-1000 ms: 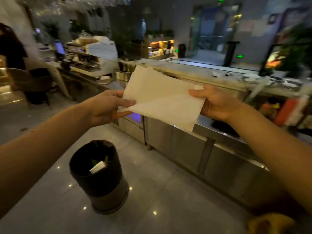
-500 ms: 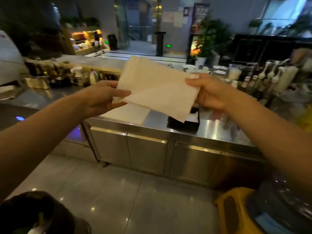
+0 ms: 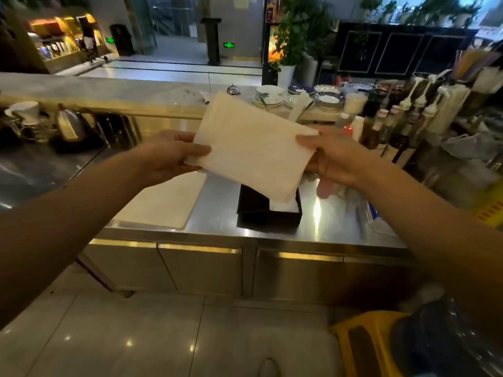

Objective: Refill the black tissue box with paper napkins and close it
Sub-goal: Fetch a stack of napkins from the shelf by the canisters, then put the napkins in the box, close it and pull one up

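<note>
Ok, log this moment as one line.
left hand: holding white paper napkin | right hand: same | open black tissue box: on steel counter

The steel counter (image 3: pixel 223 213) carries the open black tissue box (image 3: pixel 268 216) near its front edge. A pale mat, perhaps a cloth (image 3: pixel 163 205), lies left of it.

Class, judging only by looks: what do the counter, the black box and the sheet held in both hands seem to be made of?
Counter: probably stainless steel, brushed, with mirror-like glare.
Box: matte black, no shine; leatherette or plastic, unclear.
Sheet: soft cream paper, slightly limp between left hand and right hand.
</note>
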Available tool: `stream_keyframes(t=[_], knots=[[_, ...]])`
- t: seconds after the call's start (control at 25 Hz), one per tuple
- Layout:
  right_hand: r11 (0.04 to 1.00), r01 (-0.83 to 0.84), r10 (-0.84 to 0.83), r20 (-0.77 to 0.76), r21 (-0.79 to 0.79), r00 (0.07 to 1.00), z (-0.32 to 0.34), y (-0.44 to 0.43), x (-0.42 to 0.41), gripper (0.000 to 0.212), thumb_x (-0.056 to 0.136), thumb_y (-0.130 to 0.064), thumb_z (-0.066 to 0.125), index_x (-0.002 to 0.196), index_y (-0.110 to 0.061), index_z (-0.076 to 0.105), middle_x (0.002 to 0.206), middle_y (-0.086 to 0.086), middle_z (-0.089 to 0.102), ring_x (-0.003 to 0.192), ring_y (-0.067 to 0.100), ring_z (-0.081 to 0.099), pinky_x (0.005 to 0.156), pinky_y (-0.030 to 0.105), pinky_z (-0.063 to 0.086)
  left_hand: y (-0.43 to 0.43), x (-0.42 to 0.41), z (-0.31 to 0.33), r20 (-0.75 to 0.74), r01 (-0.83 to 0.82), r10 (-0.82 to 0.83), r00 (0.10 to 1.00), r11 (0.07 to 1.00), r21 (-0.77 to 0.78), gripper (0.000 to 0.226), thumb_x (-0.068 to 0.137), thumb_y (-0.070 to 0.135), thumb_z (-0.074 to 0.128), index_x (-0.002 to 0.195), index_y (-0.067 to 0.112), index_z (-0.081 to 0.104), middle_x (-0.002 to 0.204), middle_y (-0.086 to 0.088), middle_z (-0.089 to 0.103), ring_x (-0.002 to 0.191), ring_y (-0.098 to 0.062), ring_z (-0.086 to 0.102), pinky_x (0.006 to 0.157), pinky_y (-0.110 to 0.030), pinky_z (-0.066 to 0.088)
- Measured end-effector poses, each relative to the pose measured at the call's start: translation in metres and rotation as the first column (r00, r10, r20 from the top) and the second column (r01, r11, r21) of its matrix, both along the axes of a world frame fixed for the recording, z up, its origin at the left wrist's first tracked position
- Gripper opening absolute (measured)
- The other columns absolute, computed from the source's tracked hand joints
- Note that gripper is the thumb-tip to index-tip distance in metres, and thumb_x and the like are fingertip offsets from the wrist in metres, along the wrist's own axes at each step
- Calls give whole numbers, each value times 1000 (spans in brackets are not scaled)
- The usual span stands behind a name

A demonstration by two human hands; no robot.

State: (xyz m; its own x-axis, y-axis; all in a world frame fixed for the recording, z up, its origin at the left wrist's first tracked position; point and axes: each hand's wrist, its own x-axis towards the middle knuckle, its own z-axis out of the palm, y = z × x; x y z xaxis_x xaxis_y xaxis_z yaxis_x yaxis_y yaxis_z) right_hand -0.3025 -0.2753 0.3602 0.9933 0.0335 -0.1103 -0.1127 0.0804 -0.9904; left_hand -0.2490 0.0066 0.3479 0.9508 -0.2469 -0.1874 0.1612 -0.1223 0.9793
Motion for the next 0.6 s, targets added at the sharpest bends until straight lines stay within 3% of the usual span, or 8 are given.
stream_keyframes(t=[0.08, 0.2, 0.4, 0.6], knots=[[999, 39, -37, -46, 38, 998, -16, -19, 33, 24, 96, -5, 51, 120, -9, 56, 113, 12, 65, 103, 25, 65, 72, 34, 61, -23, 46, -10, -28, 10, -10, 1000, 1000, 22, 25, 87, 3, 62, 111, 9, 65, 108, -7, 68, 97, -19, 66, 74, -25, 59], [987, 119, -107, -106, 108, 989, -44, -43, 74, 15, 97, -5, 51, 107, -13, 58, 106, 8, 65, 101, 24, 65, 70, 33, 61, -54, 105, -35, -76, 42, -38, 996, 997, 58, 28, 85, 4, 64, 113, 7, 64, 108, -8, 67, 92, -18, 65, 71, -24, 59], [961, 264, -234, -270, 81, 934, -106, -68, 133, 26, 95, -6, 55, 121, -7, 55, 109, 9, 64, 99, 23, 63, 71, 34, 57, -95, 187, -94, -156, 79, -57, 986, 987, 143, 15, 83, 5, 68, 97, 10, 66, 98, -11, 67, 81, -15, 68, 63, -23, 58], [934, 357, -323, -379, 20, 867, -192, -63, 157, 12, 96, -7, 53, 104, -14, 58, 104, 8, 62, 95, 22, 63, 67, 31, 58, -118, 252, -178, -273, 206, -142, 951, 954, 219, 21, 83, 3, 68, 103, 3, 65, 107, -19, 65, 91, -26, 65, 71, -31, 58]])
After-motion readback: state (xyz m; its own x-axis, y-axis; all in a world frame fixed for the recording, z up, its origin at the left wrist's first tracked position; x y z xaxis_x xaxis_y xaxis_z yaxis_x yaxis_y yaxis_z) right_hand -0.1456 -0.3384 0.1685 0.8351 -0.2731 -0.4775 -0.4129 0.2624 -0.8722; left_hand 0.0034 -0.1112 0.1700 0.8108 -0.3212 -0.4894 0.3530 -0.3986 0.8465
